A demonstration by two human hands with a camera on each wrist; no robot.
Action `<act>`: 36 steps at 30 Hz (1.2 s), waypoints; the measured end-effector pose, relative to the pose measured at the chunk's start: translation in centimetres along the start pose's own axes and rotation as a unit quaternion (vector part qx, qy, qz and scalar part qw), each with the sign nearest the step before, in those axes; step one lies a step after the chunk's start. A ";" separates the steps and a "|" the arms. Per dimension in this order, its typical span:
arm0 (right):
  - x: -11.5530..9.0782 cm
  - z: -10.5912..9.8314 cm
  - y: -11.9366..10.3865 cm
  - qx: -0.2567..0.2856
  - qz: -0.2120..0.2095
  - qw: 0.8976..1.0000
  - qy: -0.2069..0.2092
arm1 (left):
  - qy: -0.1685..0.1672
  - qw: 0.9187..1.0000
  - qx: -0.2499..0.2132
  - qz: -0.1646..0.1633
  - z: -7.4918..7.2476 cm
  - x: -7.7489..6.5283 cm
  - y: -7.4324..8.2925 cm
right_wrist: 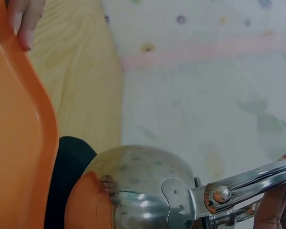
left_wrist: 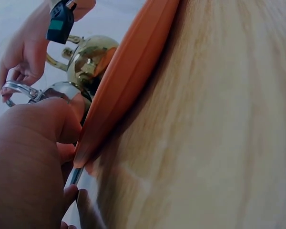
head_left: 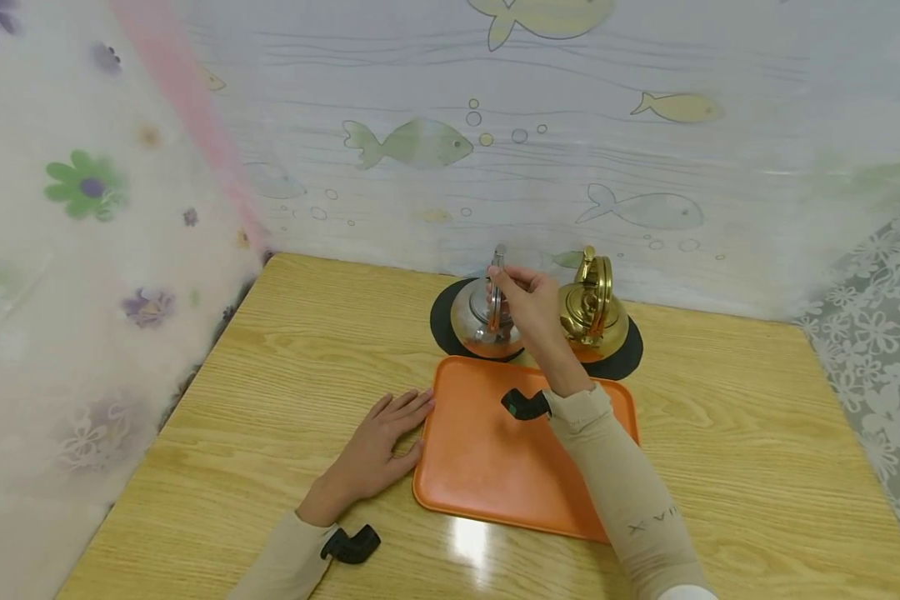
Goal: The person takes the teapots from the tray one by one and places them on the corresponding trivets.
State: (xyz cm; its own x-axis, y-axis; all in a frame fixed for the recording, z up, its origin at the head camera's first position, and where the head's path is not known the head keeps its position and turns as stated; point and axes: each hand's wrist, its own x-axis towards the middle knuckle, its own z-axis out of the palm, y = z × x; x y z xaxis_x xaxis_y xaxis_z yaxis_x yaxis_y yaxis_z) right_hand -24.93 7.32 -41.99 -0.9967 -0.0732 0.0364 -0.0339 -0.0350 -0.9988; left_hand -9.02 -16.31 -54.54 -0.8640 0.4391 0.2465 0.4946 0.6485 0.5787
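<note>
A shiny silver kettle (head_left: 468, 317) stands at the back of the table on a black round mat (head_left: 442, 321). My right hand (head_left: 537, 308) grips its raised handle, fingers and thumb around the metal. In the right wrist view the kettle's body (right_wrist: 148, 186) mirrors the orange tray, and fingers (right_wrist: 276, 205) show beside the handle. My left hand (head_left: 378, 446) lies with extended fingers on the wood, fingertips at the left rim of the orange tray (head_left: 487, 450). The left wrist view has this hand (left_wrist: 28, 157) close against the tray's edge (left_wrist: 119, 86).
A gold kettle (head_left: 611, 325) stands just right of the silver one, on another black mat (head_left: 630, 354). The wooden table (head_left: 285, 350) meets a curtain (head_left: 390, 217) printed with fish behind. Floral sheets hang at the left and right sides.
</note>
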 end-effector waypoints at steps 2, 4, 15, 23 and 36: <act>0.3 0.1 0.0 0.002 0.000 1.000 0.002 | 0.003 1.000 0.003 0.000 0.0 0.0 0.0; 0.6 0.1 0.0 0.003 0.001 1.000 0.002 | 0.004 1.000 0.004 0.000 0.0 0.0 0.1; 1.5 0.5 0.6 0.011 -0.008 1.000 -0.006 | 0.003 1.000 0.006 0.000 -0.1 -0.1 0.0; 2.0 0.5 0.6 0.014 -0.013 1.000 -0.016 | 0.004 1.000 -0.002 0.000 -0.1 -0.1 0.1; 2.4 0.8 0.9 0.028 0.005 1.000 -0.013 | 0.002 1.000 0.001 0.003 -0.1 -0.1 0.0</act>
State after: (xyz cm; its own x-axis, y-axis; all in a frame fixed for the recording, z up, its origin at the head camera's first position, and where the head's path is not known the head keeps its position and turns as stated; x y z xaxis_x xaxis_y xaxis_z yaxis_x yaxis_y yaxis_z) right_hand -27.32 6.34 -42.72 -0.9946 -0.1001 0.0280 -0.0191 -0.0891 -0.9958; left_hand -8.90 -16.43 -54.44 -0.8616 0.4397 0.2536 0.4997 0.6471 0.5758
